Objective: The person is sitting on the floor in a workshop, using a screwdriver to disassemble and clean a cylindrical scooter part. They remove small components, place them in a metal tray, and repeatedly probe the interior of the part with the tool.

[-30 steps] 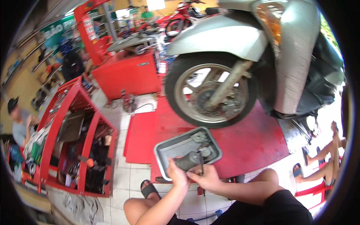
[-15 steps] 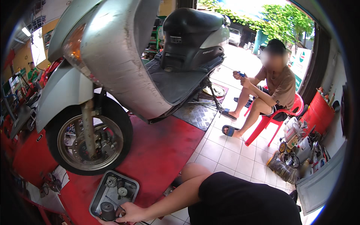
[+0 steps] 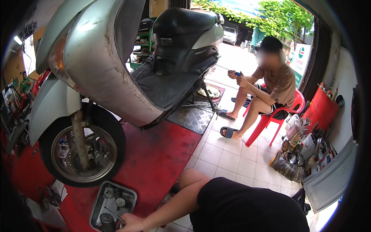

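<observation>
A grey metal tray (image 3: pixel 131 195) lies at the front of the red platform, below the scooter's front wheel (image 3: pixel 52 150). It holds a flanged metal part (image 3: pixel 108 192), a round part (image 3: pixel 120 202) and a dark metal cylinder (image 3: pixel 106 222). My right hand (image 3: pixel 129 222) is at the tray's lower right, closed on a thin rod-like tool (image 3: pixel 113 212), close beside the cylinder; whether it also touches the cylinder is unclear. My left hand is out of view at the bottom edge.
The silver scooter (image 3: pixel 96 50) stands on the red platform (image 3: pixel 154 158). At right, a person (image 3: pixel 282 85) sits in a red plastic chair (image 3: pixel 257 133), holding a small blue object. A red drum (image 3: pixel 320 108), jugs and clutter (image 3: pixel 290 162) line the right wall above tiled floor (image 3: pixel 220 154).
My view has swung right, bringing the seated person fully in and shifting the tray down-left. My left hand, visible earlier at the cylinder, has dropped out of view.
</observation>
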Demonstrator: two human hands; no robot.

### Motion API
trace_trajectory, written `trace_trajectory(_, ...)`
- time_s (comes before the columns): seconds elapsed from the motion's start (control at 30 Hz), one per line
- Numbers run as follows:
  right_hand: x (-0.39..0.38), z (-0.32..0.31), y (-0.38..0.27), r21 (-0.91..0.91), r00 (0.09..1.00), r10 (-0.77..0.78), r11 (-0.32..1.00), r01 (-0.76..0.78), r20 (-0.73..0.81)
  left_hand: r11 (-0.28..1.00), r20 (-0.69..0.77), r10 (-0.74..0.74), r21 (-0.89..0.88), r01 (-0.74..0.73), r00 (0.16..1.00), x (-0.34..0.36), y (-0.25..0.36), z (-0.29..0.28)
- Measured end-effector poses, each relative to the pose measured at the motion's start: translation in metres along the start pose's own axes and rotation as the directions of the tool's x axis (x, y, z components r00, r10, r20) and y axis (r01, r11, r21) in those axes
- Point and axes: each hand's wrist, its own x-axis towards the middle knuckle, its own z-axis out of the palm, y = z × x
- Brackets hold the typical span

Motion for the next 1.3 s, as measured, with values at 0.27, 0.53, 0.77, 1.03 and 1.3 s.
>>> trace_trajectory(0.27, -0.009, -0.007, -0.018, 0.118, 0.986, 0.142, 0.981, -0.151, 0.087, 0.998, 0.001, 0.068, 0.009, -0.068, 0.998, 0.005, -0.006, -0.005)
trace_trajectory(0.53, -0.009, -0.015, -0.010, 0.281, 0.985, 0.127, 0.947, -0.155, 0.117, 0.978, -0.098, 0.003, -0.208, -0.024, 0.995, 0.020, -0.021, -0.007)
trace_trajectory(0.77, -0.021, -0.007, -0.046, 0.338, 0.956, 0.290, 0.896, -0.288, 0.045, 0.929, -0.039, -0.066, -0.367, 0.047, 0.997, 0.012, 0.012, -0.009)
trace_trajectory(1.03, -0.022, -0.048, -0.099, -0.352, 0.904, -0.299, 0.847, 0.398, 0.305, 0.767, 0.113, -0.223, -0.593, 0.246, 0.968, 0.019, 0.034, -0.020)
trace_trajectory(1.3, -0.020, -0.062, -0.129, -0.323, 0.789, -0.469, 0.733, 0.599, 0.398, 0.837, 0.094, -0.266, -0.472, 0.278, 0.959, 0.016, 0.024, -0.028)
